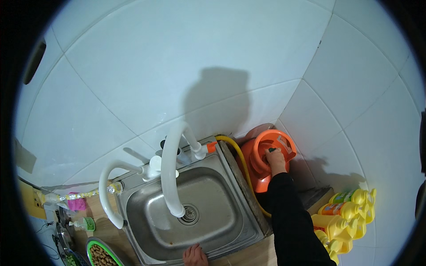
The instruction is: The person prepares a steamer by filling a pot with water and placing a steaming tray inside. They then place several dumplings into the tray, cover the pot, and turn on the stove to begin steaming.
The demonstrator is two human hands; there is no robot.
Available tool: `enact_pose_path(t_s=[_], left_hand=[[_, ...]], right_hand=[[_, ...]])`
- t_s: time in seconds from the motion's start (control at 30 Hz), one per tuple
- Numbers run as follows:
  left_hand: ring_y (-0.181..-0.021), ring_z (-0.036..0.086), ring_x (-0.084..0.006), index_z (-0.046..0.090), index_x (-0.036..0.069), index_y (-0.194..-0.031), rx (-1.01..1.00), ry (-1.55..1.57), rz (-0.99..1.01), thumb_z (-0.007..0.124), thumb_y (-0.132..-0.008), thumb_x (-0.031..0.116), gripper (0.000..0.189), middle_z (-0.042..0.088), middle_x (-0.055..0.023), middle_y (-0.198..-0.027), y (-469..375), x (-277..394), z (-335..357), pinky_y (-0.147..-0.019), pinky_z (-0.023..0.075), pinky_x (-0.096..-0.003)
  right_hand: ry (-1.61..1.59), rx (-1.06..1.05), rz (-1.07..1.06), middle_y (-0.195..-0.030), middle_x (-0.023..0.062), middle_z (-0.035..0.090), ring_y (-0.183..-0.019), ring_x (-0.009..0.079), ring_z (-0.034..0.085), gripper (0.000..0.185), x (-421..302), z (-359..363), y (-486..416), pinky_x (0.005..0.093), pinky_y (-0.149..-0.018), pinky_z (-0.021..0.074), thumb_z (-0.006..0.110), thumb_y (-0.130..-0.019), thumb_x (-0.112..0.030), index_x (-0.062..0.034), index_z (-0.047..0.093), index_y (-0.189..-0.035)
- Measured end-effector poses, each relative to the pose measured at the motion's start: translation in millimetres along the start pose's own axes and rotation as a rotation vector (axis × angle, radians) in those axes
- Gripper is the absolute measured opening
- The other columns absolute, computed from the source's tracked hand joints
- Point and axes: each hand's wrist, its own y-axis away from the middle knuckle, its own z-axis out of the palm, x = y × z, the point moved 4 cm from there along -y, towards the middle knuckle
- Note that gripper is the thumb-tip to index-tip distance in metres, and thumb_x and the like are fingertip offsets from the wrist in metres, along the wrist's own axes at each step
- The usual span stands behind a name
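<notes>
My right hand (276,162) reaches into the collar of an orange gas cylinder (258,179) in the corner. Its fingers close around the valve at the top; a small dark green part, apparently the valve knob (272,150), shows by the fingertips, and the rest is hidden. A yellow corrugated hose (244,163) curves down beside the cylinder. At the bottom of the view, my left hand (194,255) rests on the front rim of a stainless steel sink (213,229), holding nothing.
Two white curved faucets (171,173) (105,196) rise from the sink's back edge. Several yellow jugs (332,224) stand at the right. At lower left are a green-rimmed bowl of peanuts (103,256), a pump bottle (85,224) and a pink container (77,201).
</notes>
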Motion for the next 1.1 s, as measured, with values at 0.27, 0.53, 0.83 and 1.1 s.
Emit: enact_pose_path(t_s=[0.27,0.53,0.83,1.1], left_hand=[[-0.094,0.054,-0.0313,0.058,0.005,-0.089,-0.008,0.012,-0.017,0.052,-0.074,0.009,0.017,0.06,-0.01,-0.102,2.0,-2.1,3.4,-0.085,0.0375,-0.0416],[-0.093,0.054,-0.0321,0.059,0.005,-0.089,-0.013,0.009,-0.018,0.051,-0.073,0.009,0.018,0.06,-0.0102,-0.102,0.4,-1.5,2.6,-0.084,0.0376,-0.0414],[-0.094,0.054,-0.0336,0.059,0.003,-0.09,-0.032,0.011,-0.015,0.053,-0.073,0.01,0.019,0.06,-0.0113,-0.103,1.2,-1.1,-2.8,-0.084,0.0384,-0.0438],[-0.094,0.054,-0.0333,0.059,0.003,-0.091,-0.037,0.02,-0.023,0.054,-0.072,0.01,0.02,0.06,-0.0117,-0.103,4.0,-3.4,-1.0,-0.084,0.0392,-0.0433]], right_hand=[[0.104,-0.077,-0.147,-0.111,0.0223,0.058,-0.104,0.0339,0.056,0.066,-5.7,-14.0,1.7,0.0423,-0.088,0.0445,0.059,-0.072,-0.049,-0.0027,0.046,-0.117],[0.326,-0.149,-0.405,-0.109,0.0214,0.058,-0.099,0.0339,0.058,0.068,-5.5,-14.3,-11.3,0.0414,-0.087,0.0455,0.061,-0.07,-0.048,-0.0049,0.044,-0.12],[0.431,-0.262,-0.453,-0.109,0.0182,0.06,-0.102,0.0332,0.057,0.077,-17.0,-28.0,4.1,0.0376,-0.09,0.044,0.064,-0.071,-0.05,-0.0058,0.037,-0.128],[0.081,-0.468,-0.151,-0.099,0.0144,0.064,-0.083,0.022,0.062,0.066,59.3,-34.9,-16.1,0.0377,-0.071,0.0491,0.077,-0.068,-0.034,-0.003,0.052,-0.12]])
